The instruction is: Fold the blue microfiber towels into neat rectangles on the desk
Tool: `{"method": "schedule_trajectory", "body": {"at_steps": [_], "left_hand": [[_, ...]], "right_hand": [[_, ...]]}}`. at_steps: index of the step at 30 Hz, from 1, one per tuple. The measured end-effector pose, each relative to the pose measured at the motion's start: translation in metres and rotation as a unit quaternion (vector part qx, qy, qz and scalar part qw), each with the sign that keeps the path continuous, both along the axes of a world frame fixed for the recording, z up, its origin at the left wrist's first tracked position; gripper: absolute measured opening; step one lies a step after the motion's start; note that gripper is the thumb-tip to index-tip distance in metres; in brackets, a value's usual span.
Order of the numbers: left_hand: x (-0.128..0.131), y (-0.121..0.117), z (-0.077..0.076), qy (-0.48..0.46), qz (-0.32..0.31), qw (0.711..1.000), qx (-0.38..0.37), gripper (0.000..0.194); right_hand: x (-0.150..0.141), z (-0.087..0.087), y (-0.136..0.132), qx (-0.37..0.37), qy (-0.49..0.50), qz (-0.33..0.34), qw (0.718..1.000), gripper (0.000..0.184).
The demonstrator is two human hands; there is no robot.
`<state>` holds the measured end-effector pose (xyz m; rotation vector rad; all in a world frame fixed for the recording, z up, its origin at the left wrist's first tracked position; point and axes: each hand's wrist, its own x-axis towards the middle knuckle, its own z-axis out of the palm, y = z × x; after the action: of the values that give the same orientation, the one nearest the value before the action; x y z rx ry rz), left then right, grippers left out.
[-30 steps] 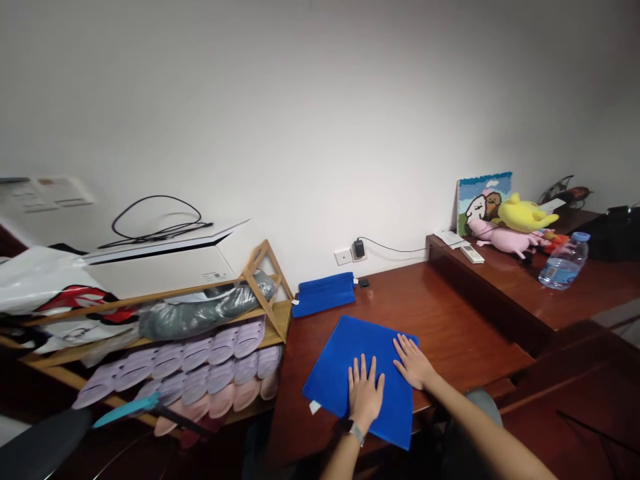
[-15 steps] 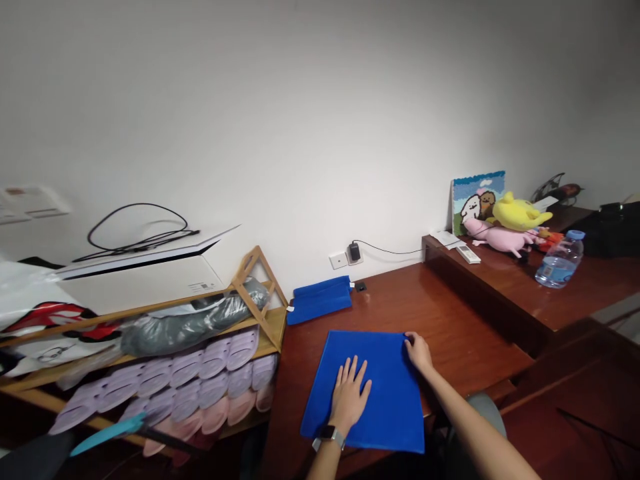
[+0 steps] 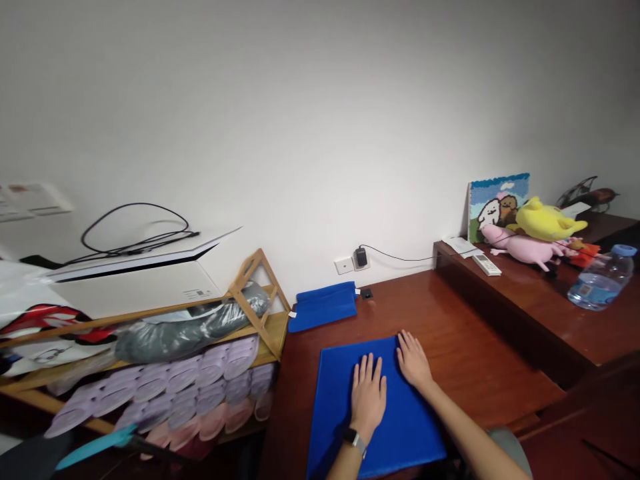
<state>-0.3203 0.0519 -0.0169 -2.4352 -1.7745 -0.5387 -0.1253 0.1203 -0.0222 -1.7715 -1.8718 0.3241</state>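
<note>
Opened the right hand (image 3: 414, 360) from a curl at the far corner to flat, and turned the cloth (image 3: 400, 420) slightly. Panned the view a bit too.

Clamping nothing, either side. Pressing or resting the left hand (image 3: 369, 399) mid-cloth, fingers apart and extended. Laying the right hand across the far right corner and side edge, fingers straight. Can't tell how much pressure.

Spread on the desk (image 3: 450, 340), close to the wearer, nearly square and mostly smooth. Reads like squaring and flattening. To shift or pick up an edge from here, would need to free a hand, get fingertips under the edge and keep the rest from sliding.

Further out: see the folded cloth (image 3: 325, 307) behind, near the wall, beside the rack (image 3: 257, 320). Right of that, a small desk socket (image 3: 367, 293). On the raised part, a remote (image 3: 487, 265) and a bottle (image 3: 603, 277), well apart from the cloth.

Can't see the near left corner, cut off at the frame bottom. Can't make out the near right corner well, close to the forearm. Can't see under the palms, or confirm the layer count.
</note>
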Motion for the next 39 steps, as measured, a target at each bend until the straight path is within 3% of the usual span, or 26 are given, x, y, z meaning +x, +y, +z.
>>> {"method": "schedule_trajectory", "body": {"at_steps": [5,8,11,17,20,23,28,31,33,37,39], "left_hand": [[0.056,0.056,0.009,-0.013,-0.067,0.995,-0.075,0.054],[0.060,0.075,0.001,-0.009,-0.061,0.993,-0.103,0.057],[0.027,0.083,-0.006,0.010,-0.021,0.995,-0.100,0.060],[-0.099,0.085,-0.004,0.061,0.113,0.986,-0.108,0.063],[-0.142,0.084,-0.006,0.070,0.147,0.980,-0.116,0.064],[-0.155,0.082,-0.010,0.064,0.157,0.978,-0.118,0.064],[-0.154,0.079,-0.003,0.067,0.162,0.979,-0.100,0.062],[-0.139,0.074,0.005,0.057,0.150,0.985,-0.056,0.061],[-0.109,0.069,0.008,0.042,0.099,0.994,-0.026,0.061],[-0.007,0.063,0.006,0.003,-0.037,0.998,-0.040,0.063],[0.039,0.063,0.000,-0.016,-0.058,0.995,-0.075,0.066]], "right_hand": [[-0.005,-0.002,-0.011,-0.120,-0.127,0.042,0.984,0.066],[-0.005,0.002,-0.007,-0.141,-0.150,0.031,0.978,0.066],[-0.006,0.002,-0.006,-0.142,-0.149,0.015,0.978,0.069],[-0.004,-0.001,0.003,-0.135,-0.154,0.031,0.978,0.071],[-0.002,-0.002,0.012,-0.132,-0.156,0.051,0.978,0.071],[-0.001,-0.003,0.018,-0.127,-0.155,0.059,0.978,0.071],[-0.001,0.002,0.020,-0.146,-0.163,0.065,0.973,0.071],[-0.001,0.002,0.019,-0.136,-0.160,0.056,0.976,0.070],[0.000,-0.001,0.018,-0.128,-0.155,0.047,0.978,0.070],[0.002,-0.007,0.019,-0.133,-0.157,0.050,0.977,0.069],[0.004,-0.009,0.020,-0.133,-0.163,0.059,0.976,0.068]]}}
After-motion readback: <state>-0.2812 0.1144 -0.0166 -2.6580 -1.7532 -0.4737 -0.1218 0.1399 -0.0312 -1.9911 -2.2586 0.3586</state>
